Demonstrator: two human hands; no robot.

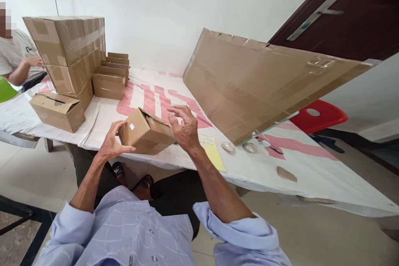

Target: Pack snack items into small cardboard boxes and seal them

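A small closed cardboard box (pixel 146 135) is tilted in front of me at the table edge, a small white label (pixel 132 126) on its left end. My left hand (pixel 112 141) grips that end, thumb along the lower side and fingers at the upper side. At the box's right end is my right hand (pixel 184 128), its fingers bent and apart; whether it touches the box is hard to tell. A yellow sheet of small white labels (pixel 215 156) lies on the table just right of the right hand.
Stacked taped boxes (pixel 70 45) stand at the left, with another box (pixel 57 110) before them and several open cartons (pixel 109 85) beside them. A large cardboard sheet (pixel 258 79) leans at the right. Tape rolls (pixel 250 147) lie near it. Another person (pixel 23 58) sits far left.
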